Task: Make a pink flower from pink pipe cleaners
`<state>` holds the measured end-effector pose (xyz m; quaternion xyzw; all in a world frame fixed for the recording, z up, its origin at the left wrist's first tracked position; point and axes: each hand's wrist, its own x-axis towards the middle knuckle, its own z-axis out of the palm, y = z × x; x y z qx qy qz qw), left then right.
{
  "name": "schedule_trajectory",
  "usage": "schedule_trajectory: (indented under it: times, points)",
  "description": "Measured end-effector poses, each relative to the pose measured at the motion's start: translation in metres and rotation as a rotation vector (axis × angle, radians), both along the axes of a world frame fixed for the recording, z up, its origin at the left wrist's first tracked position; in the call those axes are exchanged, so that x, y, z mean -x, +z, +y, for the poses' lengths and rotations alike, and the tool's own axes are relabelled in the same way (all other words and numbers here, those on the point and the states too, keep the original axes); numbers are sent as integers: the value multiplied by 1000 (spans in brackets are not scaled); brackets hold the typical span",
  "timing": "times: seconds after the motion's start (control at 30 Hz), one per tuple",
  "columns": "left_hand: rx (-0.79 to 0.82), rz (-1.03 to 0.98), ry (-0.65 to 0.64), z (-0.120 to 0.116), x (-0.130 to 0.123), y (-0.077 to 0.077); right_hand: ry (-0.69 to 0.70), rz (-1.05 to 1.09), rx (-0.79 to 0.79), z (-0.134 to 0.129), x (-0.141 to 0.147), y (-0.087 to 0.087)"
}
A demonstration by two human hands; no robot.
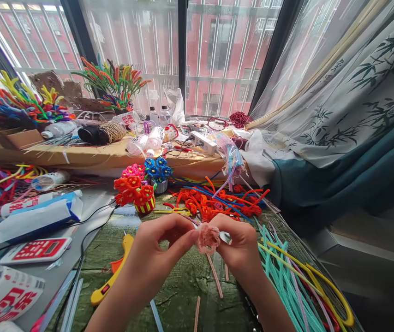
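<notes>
Between both hands, above the middle of the green table, is a pale pink pipe-cleaner flower. My left hand pinches its left side between thumb and forefinger. On the right side, my right hand grips it with closed fingers. Pink pipe-cleaner strips show below the flower. A yellow glue gun lies left of my left forearm. Red pipe-cleaner flowers are heaped just beyond the hands.
Small pots of red flowers and blue flowers stand behind the left hand. Teal pipe cleaners spread at the right. A white-and-red calculator and a blue-and-white packet lie left. Bottles and a power strip crowd the sill.
</notes>
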<state>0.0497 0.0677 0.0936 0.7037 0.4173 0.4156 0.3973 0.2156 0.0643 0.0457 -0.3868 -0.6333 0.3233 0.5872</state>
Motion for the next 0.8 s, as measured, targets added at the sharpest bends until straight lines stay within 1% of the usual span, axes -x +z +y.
schedule_trajectory:
  times: [0.13,0.23,0.3,0.43,0.6,0.8]
  points:
    - [-52,66,14,1,1,-3,-11,-19,11,-2,-1,1]
    - [-73,84,2,0,0,-2,-21,-37,7,-3,-2,2]
    - [-76,83,-4,-1,-1,-1,-31,-51,1,-3,-2,2]
    - [-66,72,31,-3,-2,1,-44,-78,-9,-3,-2,4]
    - [-66,67,0,-2,-1,1,-48,-102,7,-4,-2,4]
    - [17,-54,107,-3,1,4,2,-24,71,-4,-3,4]
